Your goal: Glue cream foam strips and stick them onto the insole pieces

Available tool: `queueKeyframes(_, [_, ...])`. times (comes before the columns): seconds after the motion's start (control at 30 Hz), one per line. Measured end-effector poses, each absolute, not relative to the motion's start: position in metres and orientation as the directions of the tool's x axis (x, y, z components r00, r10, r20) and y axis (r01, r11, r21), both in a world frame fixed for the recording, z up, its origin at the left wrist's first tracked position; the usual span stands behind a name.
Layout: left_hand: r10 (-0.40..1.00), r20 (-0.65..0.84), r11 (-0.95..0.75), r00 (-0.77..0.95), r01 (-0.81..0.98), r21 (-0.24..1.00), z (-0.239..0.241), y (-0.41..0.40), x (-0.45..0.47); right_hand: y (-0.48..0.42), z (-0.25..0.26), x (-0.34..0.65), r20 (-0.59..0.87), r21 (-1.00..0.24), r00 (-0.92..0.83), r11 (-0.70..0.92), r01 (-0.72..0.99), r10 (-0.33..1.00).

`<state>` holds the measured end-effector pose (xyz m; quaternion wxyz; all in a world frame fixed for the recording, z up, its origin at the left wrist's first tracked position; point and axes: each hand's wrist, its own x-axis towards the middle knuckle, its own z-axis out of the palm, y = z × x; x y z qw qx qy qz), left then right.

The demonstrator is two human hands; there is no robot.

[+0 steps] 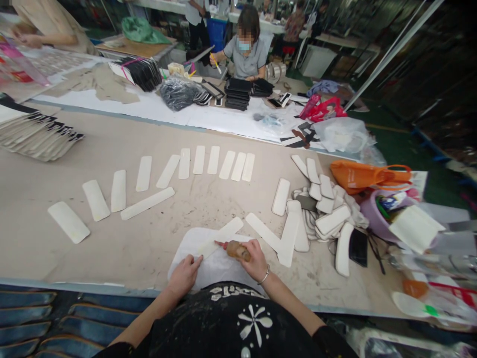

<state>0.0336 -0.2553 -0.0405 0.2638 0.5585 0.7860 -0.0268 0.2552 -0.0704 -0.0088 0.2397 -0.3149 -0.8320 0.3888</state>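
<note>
Head view shows a pale strip [229, 228] lying slantwise on a white sheet [219, 271] at the near edge of the bench [130, 248], one end toward the near left and the other toward the far right. The right hand [255, 258] is wrapped around a brownish bottle [238, 250] whose red nozzle [220, 244] points left, its tip over the middle of the strip; whether it actually touches cannot be told. The left hand [186, 272] has its fingers bent, with the fingertips at the strip's near-left end; whether they pinch that end or merely press on it is unclear. So the strip lies just beyond the left hand and to the far left of the right one, reached there only by the nozzle. The step in hand appears to be putting something from the bottle onto the strip, and the next move seems to call for a steady left hand while the nozzle follows the strip's length. Farther off, other pale pieces [199, 160] are spread in a loose arc to the far left, and a heap of padded pieces [333, 220] sits well to the right.
</note>
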Motion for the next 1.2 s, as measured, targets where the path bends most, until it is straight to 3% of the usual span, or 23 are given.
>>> queueKeyframes(0.2, [0.869,-0.440,0.362,-0.228,0.899,0.248,-0.039,-0.255,0.034,-0.093,-0.012,0.247,0.114,-0.806,-0.772,0.513,0.296,0.625])
queueKeyframes(0.67, [0.874,-0.423,0.356,-0.239,0.907,0.225,-0.046,-0.257,0.035,-0.034,-0.024,0.280,0.198,-0.699,-0.474,0.462,0.545,0.858])
queueKeyframes(0.83, [0.883,-0.406,0.347,-0.236,0.910,0.225,-0.048,-0.258,0.035,-0.057,-0.020,0.266,0.205,-0.735,-0.542,0.494,0.465,0.815])
queueKeyframes(1.07, [0.886,-0.402,0.349,-0.233,0.905,0.245,-0.046,-0.258,0.035,-0.092,-0.019,0.245,0.116,-0.805,-0.744,0.502,0.317,0.657])
queueKeyframes(1.2, [0.881,-0.409,0.356,-0.237,0.901,0.247,-0.046,-0.259,0.036,-0.079,-0.022,0.247,0.146,-0.780,-0.686,0.509,0.364,0.713])
